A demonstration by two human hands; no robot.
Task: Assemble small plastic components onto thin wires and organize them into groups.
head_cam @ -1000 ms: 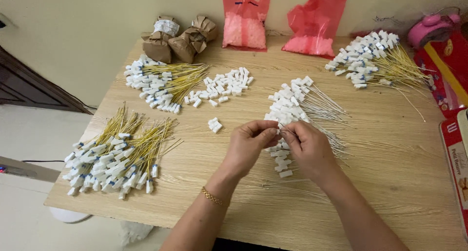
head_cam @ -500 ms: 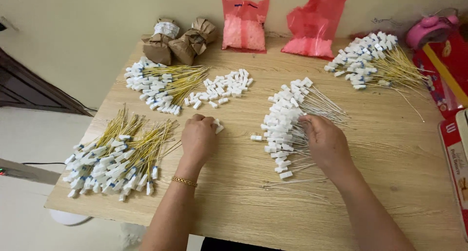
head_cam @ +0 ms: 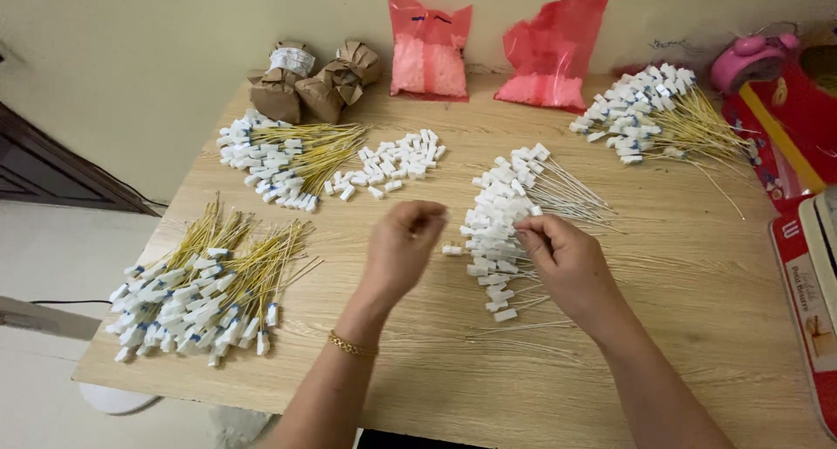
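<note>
My left hand (head_cam: 399, 253) hovers over the middle of the wooden table (head_cam: 680, 266). Its fingertips are pinched together, apparently on a small white cap that is mostly hidden. My right hand (head_cam: 568, 261) rests at the right edge of a pile of white-headed silver wires (head_cam: 499, 214), with thumb and forefinger pinched on one wire's white head. One loose white cap (head_cam: 452, 250) lies between my hands. A scatter of small white caps (head_cam: 392, 163) lies further back.
Bundles of yellow wires with white-blue heads lie at the front left (head_cam: 205, 292), back left (head_cam: 283, 157) and back right (head_cam: 654, 113). Brown paper packets (head_cam: 314, 83) and two red plastic bags (head_cam: 429, 48) stand along the wall. A red box (head_cam: 806, 283) lies at the right edge.
My left hand went out to the loose caps on the left and has come back toward the centre, pinched. My right hand stayed at the white-headed pile, fingers now closed on one wire.
</note>
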